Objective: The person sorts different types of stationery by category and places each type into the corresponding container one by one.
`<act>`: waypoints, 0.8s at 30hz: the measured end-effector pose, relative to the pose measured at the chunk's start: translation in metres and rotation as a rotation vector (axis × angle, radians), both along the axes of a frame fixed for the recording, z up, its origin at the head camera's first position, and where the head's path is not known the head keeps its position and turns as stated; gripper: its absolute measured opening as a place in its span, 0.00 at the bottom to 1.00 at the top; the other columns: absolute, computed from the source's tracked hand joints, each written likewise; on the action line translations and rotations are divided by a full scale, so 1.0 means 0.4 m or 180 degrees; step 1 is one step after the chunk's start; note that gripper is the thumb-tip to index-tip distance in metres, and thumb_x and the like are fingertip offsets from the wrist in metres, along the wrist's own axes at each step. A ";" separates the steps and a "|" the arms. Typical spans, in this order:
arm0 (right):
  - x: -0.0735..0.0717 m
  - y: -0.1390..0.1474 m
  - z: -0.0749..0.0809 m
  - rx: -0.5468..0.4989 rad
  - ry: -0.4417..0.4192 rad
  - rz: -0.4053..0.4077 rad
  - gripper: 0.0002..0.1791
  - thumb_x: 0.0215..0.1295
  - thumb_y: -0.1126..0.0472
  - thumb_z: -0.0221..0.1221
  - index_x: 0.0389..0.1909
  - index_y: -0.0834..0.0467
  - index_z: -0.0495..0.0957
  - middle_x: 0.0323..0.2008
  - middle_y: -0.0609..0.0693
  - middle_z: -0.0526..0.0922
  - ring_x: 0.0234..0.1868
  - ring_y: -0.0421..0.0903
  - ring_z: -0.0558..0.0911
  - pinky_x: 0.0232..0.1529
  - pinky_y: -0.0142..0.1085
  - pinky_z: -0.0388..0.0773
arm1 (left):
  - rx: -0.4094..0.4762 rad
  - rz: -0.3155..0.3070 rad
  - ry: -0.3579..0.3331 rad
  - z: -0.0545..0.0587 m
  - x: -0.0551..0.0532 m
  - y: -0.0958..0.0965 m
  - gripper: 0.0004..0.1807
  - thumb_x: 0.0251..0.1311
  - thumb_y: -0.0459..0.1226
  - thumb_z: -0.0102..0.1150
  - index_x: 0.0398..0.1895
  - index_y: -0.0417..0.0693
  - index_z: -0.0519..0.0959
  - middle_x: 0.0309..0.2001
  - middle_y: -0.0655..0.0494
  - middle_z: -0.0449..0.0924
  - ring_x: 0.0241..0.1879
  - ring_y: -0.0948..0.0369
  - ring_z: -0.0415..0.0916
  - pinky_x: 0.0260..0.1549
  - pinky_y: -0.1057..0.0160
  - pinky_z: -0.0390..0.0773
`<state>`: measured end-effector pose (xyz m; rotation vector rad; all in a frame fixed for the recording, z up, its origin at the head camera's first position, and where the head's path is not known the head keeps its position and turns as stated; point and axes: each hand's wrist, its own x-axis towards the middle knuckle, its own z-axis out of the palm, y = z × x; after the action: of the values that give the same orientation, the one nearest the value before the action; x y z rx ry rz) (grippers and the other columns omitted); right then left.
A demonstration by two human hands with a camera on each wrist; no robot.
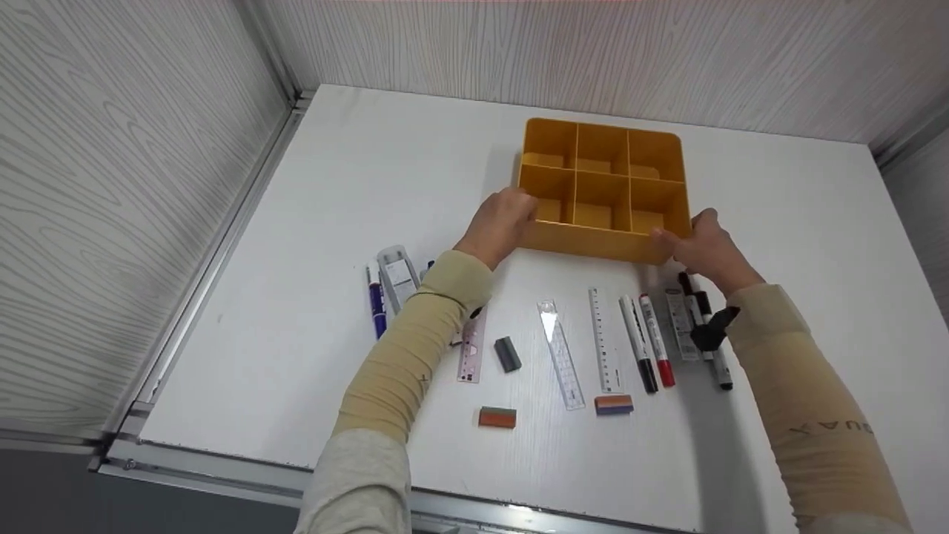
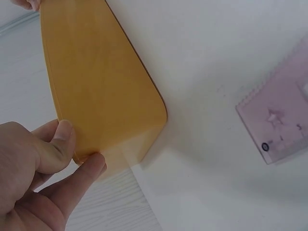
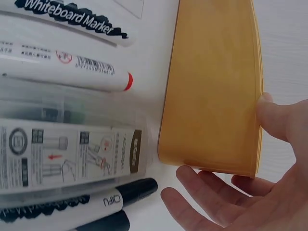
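An orange organizer box (image 1: 603,241) with several empty compartments sits at the back of the table. At its left front corner my left hand (image 1: 501,220) pinches the rim between thumb and fingers, plainly seen in the left wrist view. My right hand (image 1: 708,248) holds the right front corner, thumb on the rim and fingers against the end wall. Close by the right hand, a clear printed pack (image 3: 72,156) and whiteboard markers lie beside the box in the right wrist view. A pink ruler (image 2: 281,115) lies near the left hand.
In front of the box lie clear rulers (image 1: 565,363), a black-capped marker (image 1: 639,345), a red-capped marker (image 1: 657,340) and small two-coloured blocks (image 1: 497,417). A blue marker (image 1: 377,302) and a grey case (image 1: 399,274) are at left, partly behind my left arm. Panel walls (image 1: 474,52) enclose the table.
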<state>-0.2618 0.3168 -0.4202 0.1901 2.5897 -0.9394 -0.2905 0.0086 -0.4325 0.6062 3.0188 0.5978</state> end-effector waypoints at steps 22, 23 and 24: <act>0.015 -0.070 -0.015 0.0071 0.0240 0.0402 0.53 0.66 0.30 0.51 0.65 0.73 0.45 0.58 0.78 0.65 0.53 0.66 0.70 0.56 0.60 0.67 | 0.0252 -0.0121 0.0361 -0.023 0.044 -0.108 0.06 0.66 0.26 0.56 0.37 0.41 0.82 0.37 0.49 0.83 0.37 0.57 0.78 0.38 0.63 0.79; 0.016 -0.073 -0.016 0.0053 0.0235 0.0411 0.53 0.66 0.30 0.51 0.65 0.73 0.45 0.58 0.79 0.65 0.53 0.66 0.70 0.57 0.60 0.67 | 0.0272 -0.0123 0.0372 -0.024 0.046 -0.113 0.05 0.66 0.26 0.57 0.37 0.41 0.82 0.37 0.48 0.83 0.37 0.57 0.78 0.38 0.63 0.79; 0.018 -0.077 -0.017 0.0045 0.0219 0.0410 0.54 0.66 0.30 0.51 0.65 0.73 0.44 0.59 0.78 0.65 0.54 0.66 0.70 0.58 0.61 0.67 | 0.0287 -0.0120 0.0364 -0.025 0.050 -0.118 0.05 0.66 0.26 0.57 0.37 0.41 0.81 0.37 0.49 0.83 0.36 0.57 0.77 0.38 0.64 0.79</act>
<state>-0.2547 0.2859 -0.4269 -0.0056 2.6358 -0.8963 -0.2706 -0.0385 -0.4424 0.7237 3.0915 0.7251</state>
